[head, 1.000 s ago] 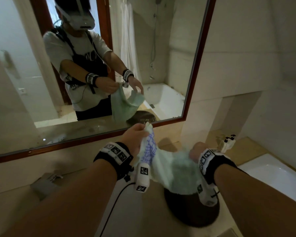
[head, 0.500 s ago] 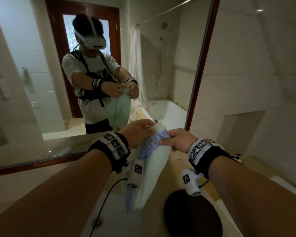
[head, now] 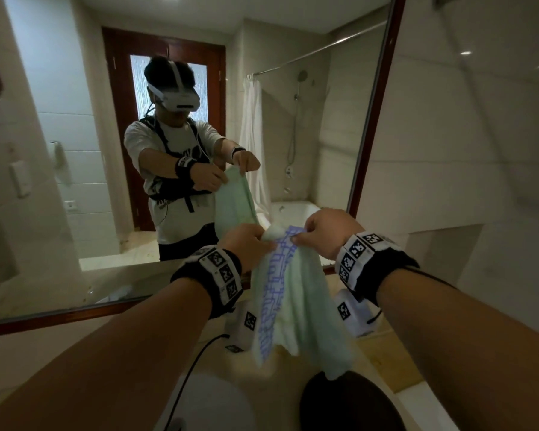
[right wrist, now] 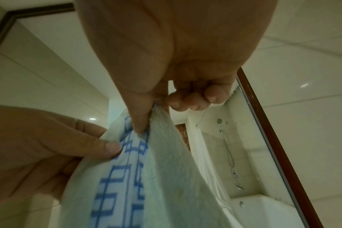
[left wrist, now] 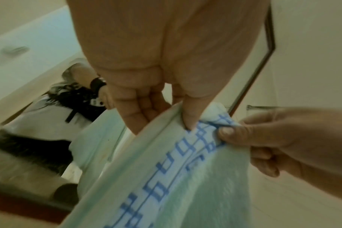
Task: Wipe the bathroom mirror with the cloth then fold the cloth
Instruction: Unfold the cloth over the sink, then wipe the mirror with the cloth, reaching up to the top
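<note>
A pale green cloth (head: 296,303) with a blue patterned band hangs in the air in front of the bathroom mirror (head: 308,126). My left hand (head: 249,244) pinches its top edge from the left. My right hand (head: 327,233) pinches the same top edge just to the right, so both hands sit close together. In the left wrist view the cloth (left wrist: 166,185) runs down from my left hand (left wrist: 166,111), thumb on the blue band. In the right wrist view my right hand (right wrist: 152,111) holds the cloth (right wrist: 156,177) between thumb and forefinger. The lower end hangs loose.
A dark round basin (head: 349,402) sits on the beige counter (head: 383,356) below the cloth. The mirror's brown frame (head: 374,119) runs up on the right beside a tiled wall (head: 467,150). A black cable (head: 187,374) trails from my left wrist.
Both hands rose with the cloth from above the basin to mirror height. My right hand came in beside the left at the top edge, and the cloth now hangs down long.
</note>
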`<state>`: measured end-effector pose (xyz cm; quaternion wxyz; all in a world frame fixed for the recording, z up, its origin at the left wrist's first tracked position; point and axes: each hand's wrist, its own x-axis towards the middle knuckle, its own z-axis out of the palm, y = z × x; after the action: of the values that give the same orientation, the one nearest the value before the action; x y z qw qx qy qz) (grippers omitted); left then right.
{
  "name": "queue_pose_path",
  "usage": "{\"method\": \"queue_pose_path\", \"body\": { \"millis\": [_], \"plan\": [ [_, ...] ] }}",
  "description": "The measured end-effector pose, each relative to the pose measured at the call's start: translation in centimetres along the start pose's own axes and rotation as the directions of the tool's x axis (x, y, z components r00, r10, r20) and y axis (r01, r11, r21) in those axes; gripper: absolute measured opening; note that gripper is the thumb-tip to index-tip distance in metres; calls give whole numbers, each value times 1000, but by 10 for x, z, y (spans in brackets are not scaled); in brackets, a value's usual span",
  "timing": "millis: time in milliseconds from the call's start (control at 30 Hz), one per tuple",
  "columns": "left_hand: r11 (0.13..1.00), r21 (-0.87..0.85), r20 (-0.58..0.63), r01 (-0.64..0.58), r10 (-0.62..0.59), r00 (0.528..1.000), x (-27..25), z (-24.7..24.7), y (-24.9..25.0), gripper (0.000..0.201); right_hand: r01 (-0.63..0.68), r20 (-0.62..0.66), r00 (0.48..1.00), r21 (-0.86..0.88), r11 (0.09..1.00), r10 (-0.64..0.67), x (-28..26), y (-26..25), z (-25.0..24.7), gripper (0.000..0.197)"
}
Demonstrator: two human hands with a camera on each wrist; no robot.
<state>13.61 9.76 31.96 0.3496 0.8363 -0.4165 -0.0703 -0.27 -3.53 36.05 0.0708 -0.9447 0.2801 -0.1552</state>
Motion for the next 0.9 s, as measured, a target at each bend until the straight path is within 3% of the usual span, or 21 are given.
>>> {"method": "queue_pose_path", "body": {
  "millis": [67,133,167,233,300,333,500,633,767,900],
  "plan": [
    [981,177,-51,-76,86,995,2,-1,12,32,-36,-6,999,-9,999,36,-1,-1,-4,47],
    [971,209,-64,-119,135,989,6,-2,21,35,-117,-2,993,157,981,119,-4,-1,-6,42],
    [973,189,-68,-130,145,987,9,-1,23,34,-166,22,985,338,926,169,-6,0,-6,36],
    [984,80,-58,-159,164,985,14,2,28,27,-259,118,963,669,697,244,-12,-2,-7,22],
    [983,-64,-88,-170,164,982,19,3,34,29,-267,148,954,819,509,262,-14,-3,-7,12],
    [980,-96,-119,-177,165,979,22,1,37,30,-246,122,953,847,471,278,-12,-2,-7,13],
    [937,-168,-279,-306,253,926,43,-11,44,26,-87,-135,944,780,620,302,-3,10,-16,7],
    [870,-360,-367,-336,200,909,53,-20,62,24,21,-252,938,728,685,239,-3,14,-35,27],
    [762,-529,-407,-373,158,900,65,-28,96,19,106,-285,947,711,695,147,8,22,-55,62],
    [762,-518,-432,-389,159,888,90,-35,140,20,196,-356,933,608,769,43,26,50,-85,69]
  ]
}}
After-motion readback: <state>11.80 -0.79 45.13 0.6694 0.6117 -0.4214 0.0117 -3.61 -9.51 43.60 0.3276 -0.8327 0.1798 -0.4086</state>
